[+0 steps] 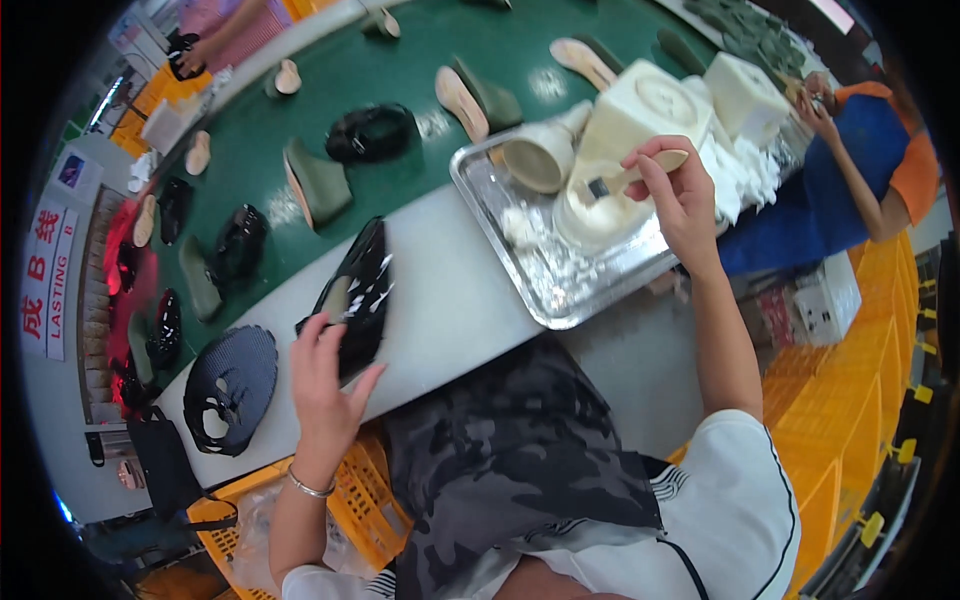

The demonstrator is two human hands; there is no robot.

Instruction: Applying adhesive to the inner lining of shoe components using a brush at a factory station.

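My left hand [325,375] holds the near end of a glossy black shoe upper [365,285], its fingers on one side and the thumb on the other. The upper is tilted over the white tabletop, and a greyish-green patch shows on it. My right hand [678,195] is closed around the pale wooden handle of a brush [640,175]. The dark bristles are just above the opening of a white plastic container [590,222] with white material in it. This container stands in a silver metal tray [545,305], beside a tipped cream cup [535,165].
A green conveyor belt [400,190] carries wedge soles [318,185], pale insoles and black uppers. A dark ribbed round pad [235,385] lies left. Yellow crates [360,490] stand below and right. A co-worker in a blue apron [830,195] sits right; another person's arm shows at upper left.
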